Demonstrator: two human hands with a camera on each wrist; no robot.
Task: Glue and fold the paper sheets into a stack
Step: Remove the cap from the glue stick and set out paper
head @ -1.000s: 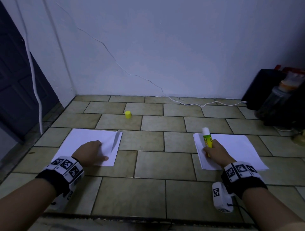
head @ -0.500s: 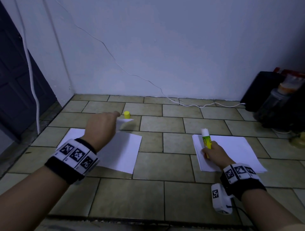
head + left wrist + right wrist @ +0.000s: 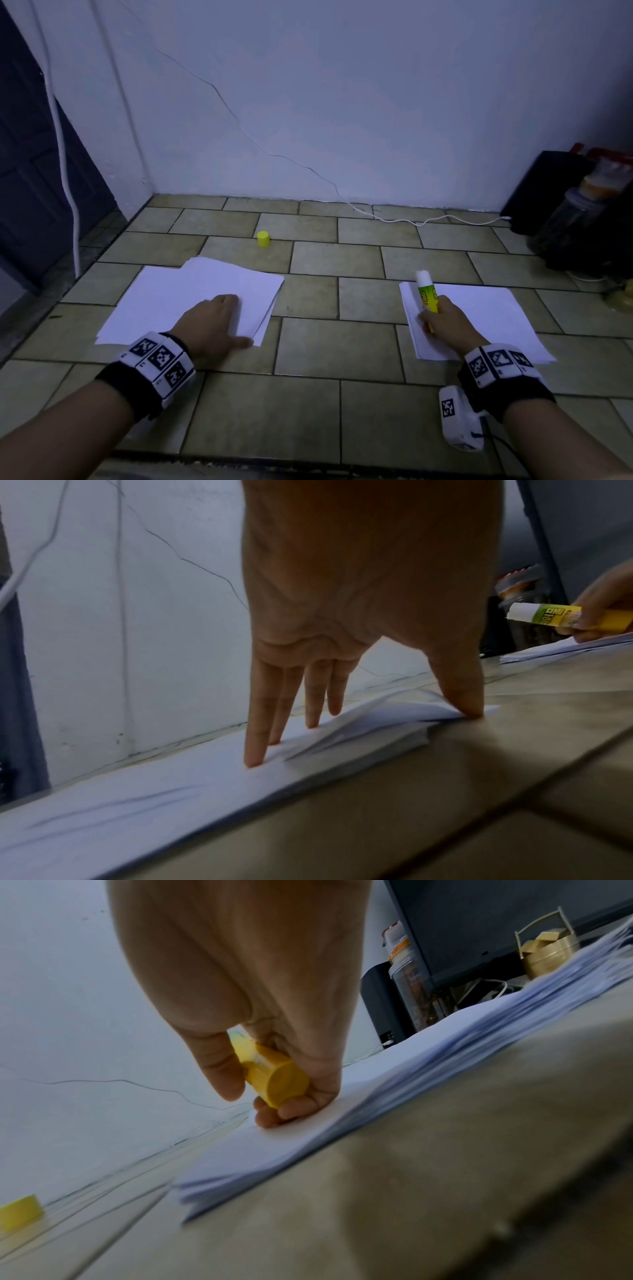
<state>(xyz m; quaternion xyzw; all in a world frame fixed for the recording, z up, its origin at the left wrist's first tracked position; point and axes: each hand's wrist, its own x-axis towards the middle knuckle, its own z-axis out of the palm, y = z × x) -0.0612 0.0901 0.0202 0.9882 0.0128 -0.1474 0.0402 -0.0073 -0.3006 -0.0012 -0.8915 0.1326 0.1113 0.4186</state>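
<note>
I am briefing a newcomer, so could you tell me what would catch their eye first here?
The yellow-green glue stick, uncapped, gripped in the right hand over the right stack of white paper sheets. Then the left hand pressing the folded white sheet, and the small yellow cap standing beyond it on the tiled floor.

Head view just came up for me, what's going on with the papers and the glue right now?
A person is working on a tiled floor. The left hand presses straight fingers on a folded sheet atop the left paper pile. The right hand grips an uncapped glue stick and rests on the right paper stack. The yellow cap stands on the floor beyond the papers.
</note>
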